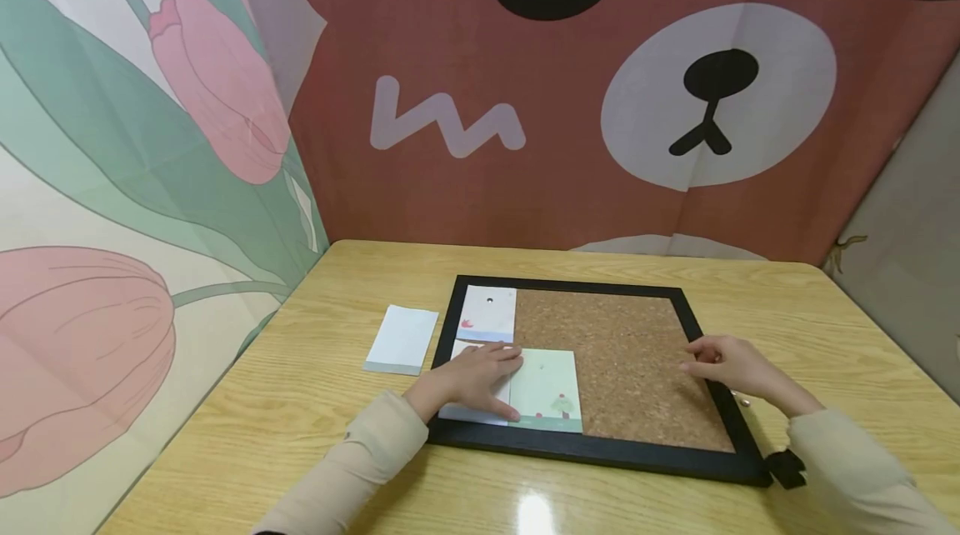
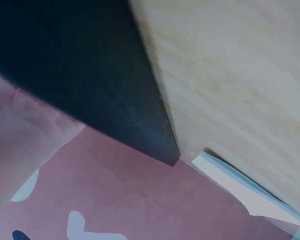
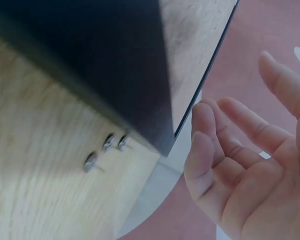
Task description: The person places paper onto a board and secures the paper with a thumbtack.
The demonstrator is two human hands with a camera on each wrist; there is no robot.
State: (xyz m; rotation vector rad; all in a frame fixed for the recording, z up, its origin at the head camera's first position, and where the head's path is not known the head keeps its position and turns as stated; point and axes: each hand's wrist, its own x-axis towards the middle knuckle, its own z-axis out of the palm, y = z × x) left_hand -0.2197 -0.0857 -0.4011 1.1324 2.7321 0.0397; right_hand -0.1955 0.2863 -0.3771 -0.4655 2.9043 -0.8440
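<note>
My left hand lies with spread fingers on a pale note sheet and the left edge of a green note sheet, on a cork board with a black frame. Above them, a white note sheet with a small red figure carries a dark round pin head. My right hand hovers by the board's right edge, fingers loosely bent; I see nothing in it. Silver thumbtacks lie on the table beside the frame, near that hand.
A stack of white paper sits on the wooden table left of the board. By the board's near right corner is a small black object whose kind I cannot tell. A printed cloth hangs behind the table.
</note>
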